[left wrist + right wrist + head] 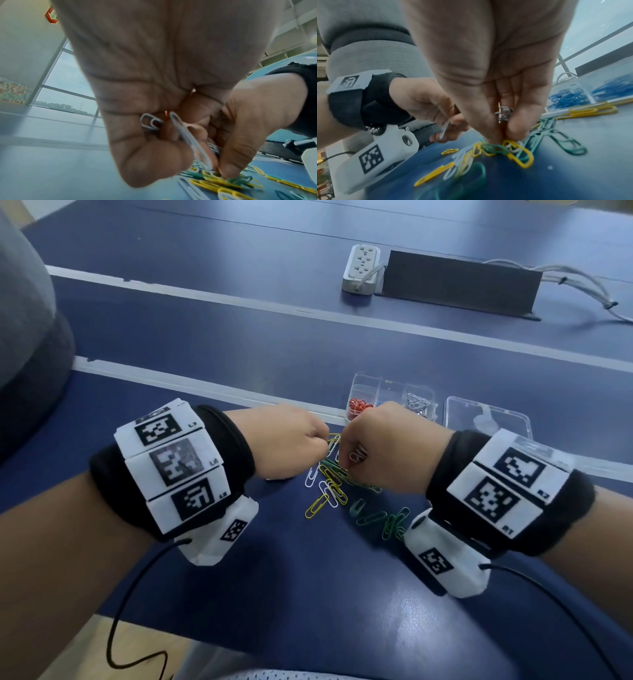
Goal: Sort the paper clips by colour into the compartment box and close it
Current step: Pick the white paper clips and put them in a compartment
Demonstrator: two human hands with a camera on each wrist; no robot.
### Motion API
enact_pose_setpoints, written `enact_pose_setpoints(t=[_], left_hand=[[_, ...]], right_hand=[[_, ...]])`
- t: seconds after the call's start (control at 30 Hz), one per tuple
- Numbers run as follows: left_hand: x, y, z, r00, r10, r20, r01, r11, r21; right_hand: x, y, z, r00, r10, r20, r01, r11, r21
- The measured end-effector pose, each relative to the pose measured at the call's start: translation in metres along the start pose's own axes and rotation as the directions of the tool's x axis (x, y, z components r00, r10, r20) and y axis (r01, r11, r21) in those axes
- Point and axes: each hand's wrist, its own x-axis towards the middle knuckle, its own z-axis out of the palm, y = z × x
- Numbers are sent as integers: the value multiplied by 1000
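Observation:
A mixed pile of yellow paper clips (329, 494), green paper clips (387, 518) and white paper clips (311, 478) lies on the blue table. Both hands meet over it. My left hand (320, 445) is curled around white clips (150, 122), and one long white clip (188, 139) sticks out of it. My right hand (346, 467) keeps white clips (503, 113) between its fingers while the fingertips (513, 129) pinch down into the pile. Behind the hands, the clear compartment box (376, 381) stands open with red clips (359, 407), white clips (416, 402) and blue clips (566, 97) in separate compartments.
The clear lid (489, 416) lies flat to the right of the box. Farther back are a white power strip (361, 266), a dark upright panel (459, 280) and grey cables (582, 282). A grey padded chair (24, 320) stands at the left.

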Motion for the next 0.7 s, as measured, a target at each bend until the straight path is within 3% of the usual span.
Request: enact_pose_setpoints(t=[0.17,0.37,0.5,0.7], left_hand=[[0,1,2,1000,19,-7,-18,998,62],[2,-3,3,996,66,-52,-59,991,124],[4,2,7,997,26,-69,-11,976,219],[5,5,5,996,15,-93,7,973,229]], right_hand=[[-2,7,-4,998,37,43,-39,998,47],[-4,23,-13,995,97,-3,-95,981,169],[-6,19,-11,998,68,-8,-67,995,80],[-8,10,-3,999,1,53,0,999,-36]])
